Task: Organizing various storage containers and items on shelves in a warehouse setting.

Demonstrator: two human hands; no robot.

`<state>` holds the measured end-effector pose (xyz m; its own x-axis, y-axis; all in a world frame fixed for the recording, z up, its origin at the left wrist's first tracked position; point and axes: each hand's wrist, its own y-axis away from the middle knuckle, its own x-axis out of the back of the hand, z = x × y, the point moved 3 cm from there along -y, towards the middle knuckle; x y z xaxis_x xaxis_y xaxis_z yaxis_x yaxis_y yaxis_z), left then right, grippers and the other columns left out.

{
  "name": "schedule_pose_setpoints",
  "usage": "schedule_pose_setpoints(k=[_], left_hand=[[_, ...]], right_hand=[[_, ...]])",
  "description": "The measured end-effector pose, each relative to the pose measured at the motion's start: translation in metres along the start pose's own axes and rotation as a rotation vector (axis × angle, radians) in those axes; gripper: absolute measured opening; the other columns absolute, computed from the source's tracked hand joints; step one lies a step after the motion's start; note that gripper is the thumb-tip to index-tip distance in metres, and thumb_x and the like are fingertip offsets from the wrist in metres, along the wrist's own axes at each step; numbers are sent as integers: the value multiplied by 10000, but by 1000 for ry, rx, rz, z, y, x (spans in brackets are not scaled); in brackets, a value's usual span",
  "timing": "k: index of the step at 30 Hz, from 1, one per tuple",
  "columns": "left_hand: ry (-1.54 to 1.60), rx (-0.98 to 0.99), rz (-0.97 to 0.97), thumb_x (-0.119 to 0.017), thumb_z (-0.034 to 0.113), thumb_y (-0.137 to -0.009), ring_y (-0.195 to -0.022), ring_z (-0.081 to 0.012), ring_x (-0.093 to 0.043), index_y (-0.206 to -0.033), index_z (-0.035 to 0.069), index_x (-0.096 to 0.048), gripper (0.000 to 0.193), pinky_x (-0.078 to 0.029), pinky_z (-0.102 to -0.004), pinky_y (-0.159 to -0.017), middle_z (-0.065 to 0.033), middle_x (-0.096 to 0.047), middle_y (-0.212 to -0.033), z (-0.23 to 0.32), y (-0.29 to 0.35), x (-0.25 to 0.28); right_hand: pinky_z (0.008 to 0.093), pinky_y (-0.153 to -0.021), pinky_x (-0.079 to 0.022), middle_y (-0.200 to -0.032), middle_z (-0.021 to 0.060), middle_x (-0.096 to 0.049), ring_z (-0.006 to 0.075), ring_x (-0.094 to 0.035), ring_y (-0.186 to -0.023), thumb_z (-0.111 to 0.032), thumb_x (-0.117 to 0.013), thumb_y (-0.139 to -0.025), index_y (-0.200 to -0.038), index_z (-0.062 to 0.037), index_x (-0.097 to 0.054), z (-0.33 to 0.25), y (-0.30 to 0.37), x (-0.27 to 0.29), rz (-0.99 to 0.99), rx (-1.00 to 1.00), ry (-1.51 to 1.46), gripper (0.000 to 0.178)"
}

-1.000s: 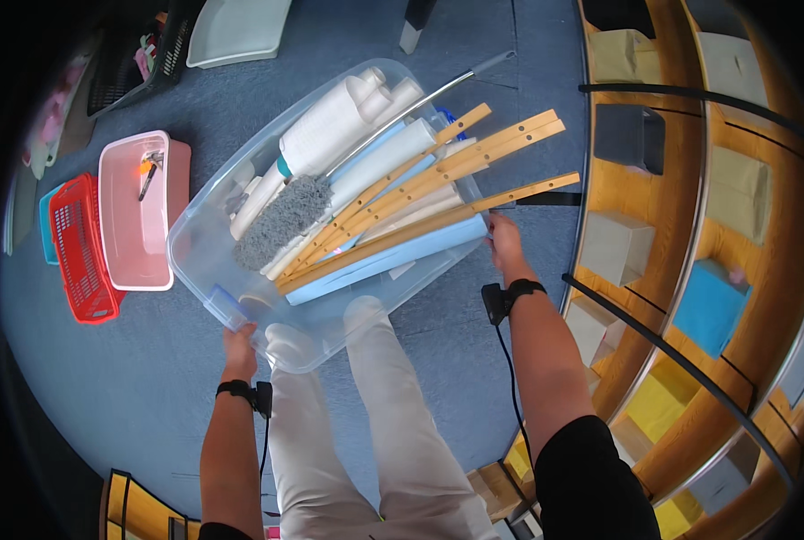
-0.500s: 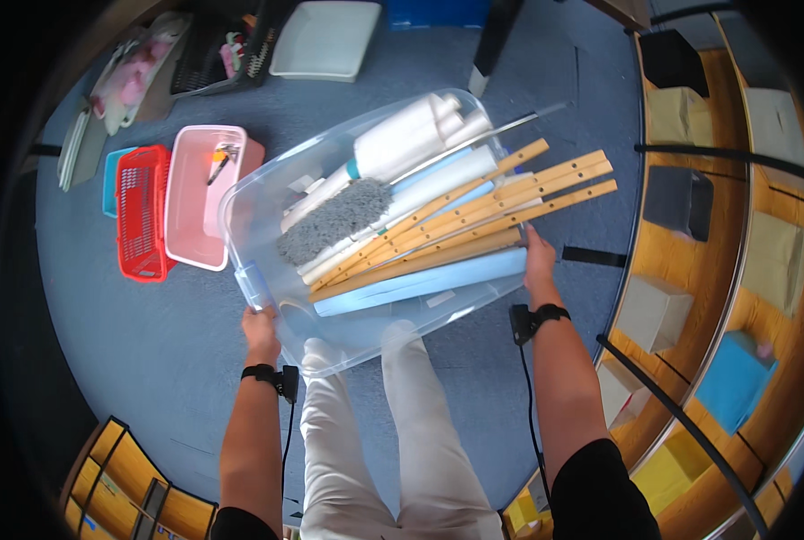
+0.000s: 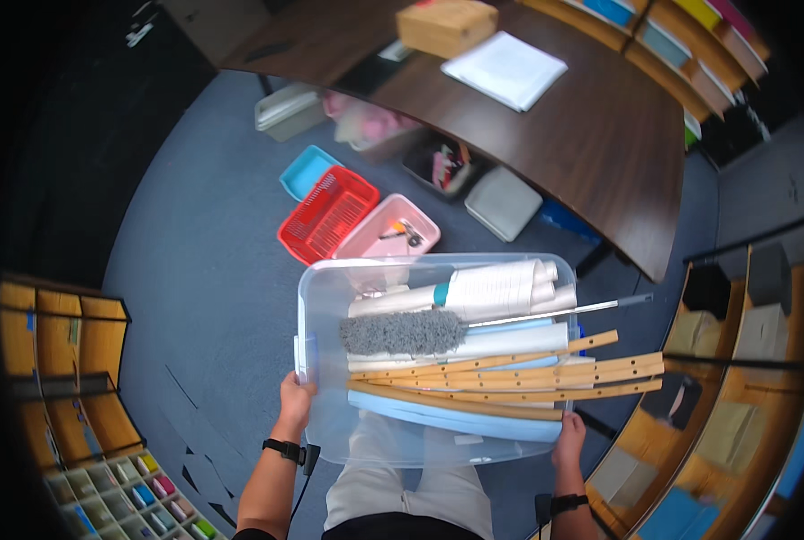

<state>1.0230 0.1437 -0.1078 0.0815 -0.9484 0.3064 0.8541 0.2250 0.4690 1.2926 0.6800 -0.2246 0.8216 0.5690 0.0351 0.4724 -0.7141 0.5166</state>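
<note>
A clear plastic storage bin [image 3: 339, 450] hangs in front of my legs, gripped at both ends. My left hand [image 3: 296, 400] is closed on its left end, under the latch handle, and my right hand [image 3: 569, 435] on its right end. Inside lie white paper rolls [image 3: 496, 288], a grey fluffy duster [image 3: 402, 332] with a thin metal handle, and several wooden strips with holes [image 3: 510, 374]. A light blue long piece [image 3: 456, 421] rests along the near side. The strips and the duster handle stick out past the right rim.
On the floor ahead are a pink bin [image 3: 388, 220] with small items, a red basket [image 3: 330, 211] and a blue bin [image 3: 307, 171]. Beyond stands a dark wooden table [image 3: 600, 153] bearing a cardboard box [image 3: 447, 27] and papers [image 3: 505, 69]. Shelves [image 3: 726, 396] line the right; more shelving [image 3: 69, 360] is left.
My view has lifted and turned, bringing in the table and left shelves. The bin, still in both hands, sits lower in view and more level than before.
</note>
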Motion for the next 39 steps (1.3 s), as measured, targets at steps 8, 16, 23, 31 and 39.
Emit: schedule_pose_setpoints(k=[8,16,23,31,39], left_hand=[[86,-70,214,-611,-31,-745,-863,-223,-647,-1086,-77,-601,344,-515,-343,-764,-135,-665,-963,-12,61,136],[231,-18,505,-644,-8,-722,-831,-227,-655,-1032,-61,-626,315,-515,-351,-742,-140,-676,-919,-62,94,254],[428,51,852,-643,-29,-720,-768,-183,-642,-931,-29,-636,212,-507,-322,-687,-96,-666,-857,-121,159,340],[537,157,1137,-623,-54,-715,-758,-177,-637,-925,-33,-625,212,-506,-312,-675,-88,-657,-847,-189,216,417],[658,294,1464,-587,-65,-696,-723,-182,-620,-927,-31,-605,235,-498,-314,-648,-93,-642,-841,-215,268,455]], right_hand=[[289,-718,-462,-865,68,-637,142,-574,-779,-150,-546,-955,-965,32,-633,-109,52,-134,-264,120,86,202],[345,-719,-487,-885,119,-652,195,-604,-784,-123,-523,-916,-940,92,-636,-124,87,-298,-507,242,229,244],[334,-703,-478,-871,113,-645,186,-589,-771,-136,-537,-899,-917,72,-647,-75,131,-467,-829,272,323,236],[313,-706,-467,-828,90,-653,171,-581,-752,-143,-550,-899,-882,59,-666,-6,252,-639,-1136,212,508,234],[298,-749,-454,-853,92,-666,167,-578,-799,-152,-592,-898,-951,65,-678,49,384,-795,-1435,200,712,240]])
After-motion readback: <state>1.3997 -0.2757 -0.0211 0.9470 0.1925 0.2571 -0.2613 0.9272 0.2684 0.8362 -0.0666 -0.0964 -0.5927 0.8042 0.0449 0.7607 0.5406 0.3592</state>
